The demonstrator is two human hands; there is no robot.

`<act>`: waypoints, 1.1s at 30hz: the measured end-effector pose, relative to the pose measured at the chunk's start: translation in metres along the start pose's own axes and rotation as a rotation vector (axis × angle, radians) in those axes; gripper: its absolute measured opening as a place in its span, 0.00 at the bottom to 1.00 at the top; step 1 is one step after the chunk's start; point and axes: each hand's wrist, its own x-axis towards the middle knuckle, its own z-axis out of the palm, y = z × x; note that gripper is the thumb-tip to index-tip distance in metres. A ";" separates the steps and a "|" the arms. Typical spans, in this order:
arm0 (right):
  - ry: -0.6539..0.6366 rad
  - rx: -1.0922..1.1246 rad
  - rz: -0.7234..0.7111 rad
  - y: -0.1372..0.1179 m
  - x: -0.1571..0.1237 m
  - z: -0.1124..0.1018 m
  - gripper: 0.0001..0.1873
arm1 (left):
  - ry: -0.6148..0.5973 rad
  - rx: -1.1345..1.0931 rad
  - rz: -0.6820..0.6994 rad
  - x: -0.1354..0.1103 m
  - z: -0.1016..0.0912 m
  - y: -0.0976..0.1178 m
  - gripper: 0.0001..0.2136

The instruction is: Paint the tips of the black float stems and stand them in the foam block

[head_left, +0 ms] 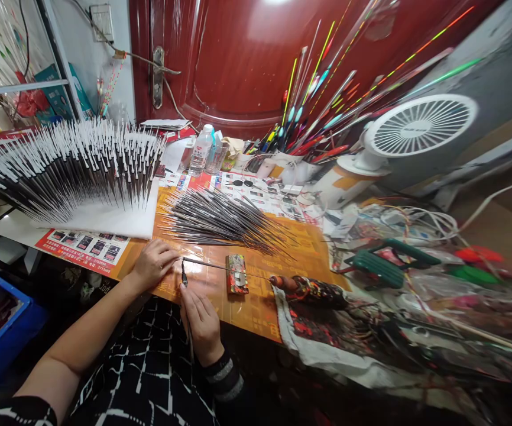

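Observation:
The fingertips of my left hand (pixel 156 263) are closed at the left end of a thin dark rod (pixel 207 264). This rod tapers to the right, its thin end reaching the chuck of a paint-stained rotary tool (pixel 309 289). Between the fingers of my right hand (pixel 203 322) is a slim tool with a dark tip (pixel 184 274), pointing up just below the rod; whether it touches is unclear. Under the rod lies a small paint-spattered block (pixel 237 274). Behind it, many similar dark rods (pixel 224 219) are heaped on the orange-covered table (pixel 211 307).
White-topped dark sticks (pixel 105 160) stand packed in a white foam block (pixel 143 222) at left. A water bottle (pixel 201 151), a white fan (pixel 420 127) and bundled colourful fishing floats (pixel 300 118) stand behind. Cables and a green clamp (pixel 384 263) crowd the right. A blue bin (pixel 5 325) sits lower left.

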 end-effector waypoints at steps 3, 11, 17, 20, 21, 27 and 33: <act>-0.002 0.050 -0.001 0.000 0.002 -0.003 0.35 | -0.001 0.006 0.010 0.000 -0.001 0.000 0.11; 0.075 0.094 -0.001 0.026 -0.007 -0.043 0.32 | 0.011 0.011 0.019 0.000 -0.002 -0.002 0.11; 0.141 -0.052 0.051 0.044 -0.020 -0.055 0.33 | 0.032 -0.011 0.022 0.001 -0.003 -0.007 0.09; 0.158 -0.106 0.058 0.045 -0.024 -0.049 0.34 | 0.027 -0.016 0.007 0.002 -0.002 -0.008 0.10; 0.158 -0.122 0.062 0.046 -0.025 -0.047 0.33 | 0.025 -0.015 0.002 0.002 -0.002 -0.009 0.10; 0.147 -0.183 0.080 0.046 -0.026 -0.044 0.33 | 0.031 -0.003 0.015 0.003 -0.002 -0.010 0.09; 0.136 -0.180 0.100 0.046 -0.028 -0.043 0.33 | 0.024 -0.008 0.021 0.003 -0.002 -0.010 0.09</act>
